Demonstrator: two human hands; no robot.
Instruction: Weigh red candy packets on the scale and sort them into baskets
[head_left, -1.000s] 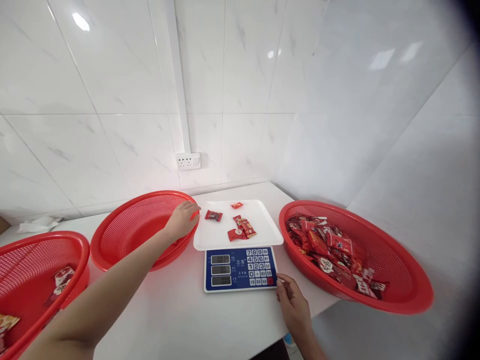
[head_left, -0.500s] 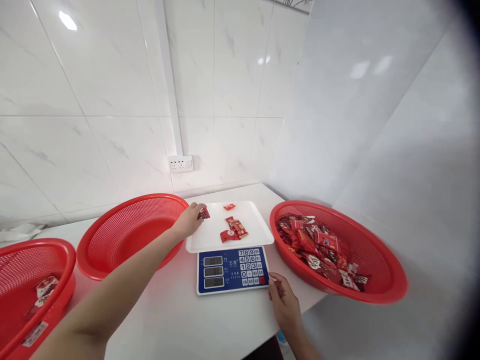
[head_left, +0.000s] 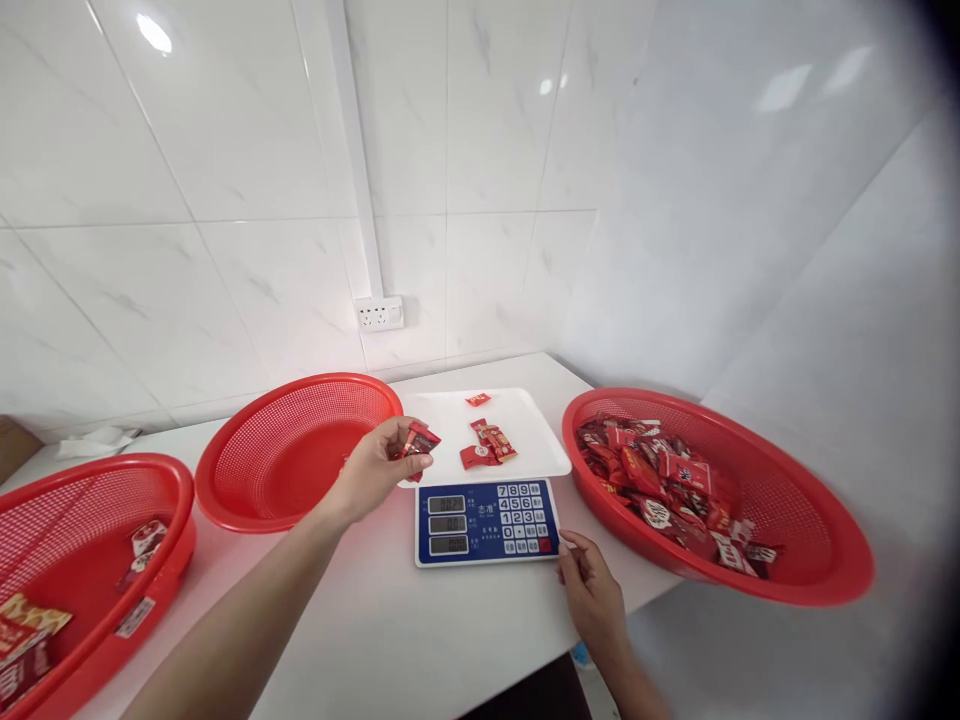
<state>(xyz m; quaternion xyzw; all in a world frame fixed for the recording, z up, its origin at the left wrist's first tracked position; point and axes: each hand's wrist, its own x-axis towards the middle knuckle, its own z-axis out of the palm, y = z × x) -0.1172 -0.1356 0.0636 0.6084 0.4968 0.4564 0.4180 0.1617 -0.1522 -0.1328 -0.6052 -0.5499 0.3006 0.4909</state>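
Note:
My left hand [head_left: 381, 468] pinches a dark red candy packet [head_left: 420, 439] and holds it above the near left corner of the scale's white tray [head_left: 534, 440]. A few red candy packets [head_left: 486, 447] lie on that tray. The blue-faced electronic scale [head_left: 486, 520] stands in the middle of the white counter. My right hand [head_left: 594, 592] rests on the counter by the scale's front right corner, fingers curled, with nothing visible in them.
An empty red mesh basket [head_left: 298, 450] sits left of the scale. Another red basket [head_left: 90, 550] at far left holds a few packets. A red basket [head_left: 787, 560] on the right is heaped with candy packets. A wall socket [head_left: 379, 313] is behind. The counter edge runs near me.
My left hand reached from the middle basket's rim to the tray, took the dark red packet and lifted it back toward me. My right hand stayed by the scale.

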